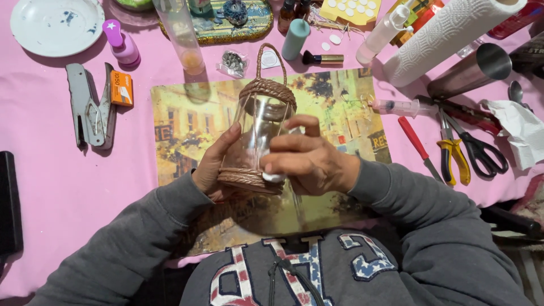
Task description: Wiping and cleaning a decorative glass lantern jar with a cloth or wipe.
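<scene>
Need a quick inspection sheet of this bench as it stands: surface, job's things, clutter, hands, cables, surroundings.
Surface: pink cloth with a printed street-scene mat in the middle.
Job's things: clear glass jar with brown woven bands and loop handle, lifted over the mat; small white pad against its base.
Clutter: stapler, orange staple box, white plate, paper towel roll, syringe, scissors, yellow-handled pliers, red screwdriver, steel cup.
Hands: left hand cradles the jar's side; right hand presses the pad on it.
Cables: nothing seen.
Surroundings: crumpled tissue at the right edge.
</scene>
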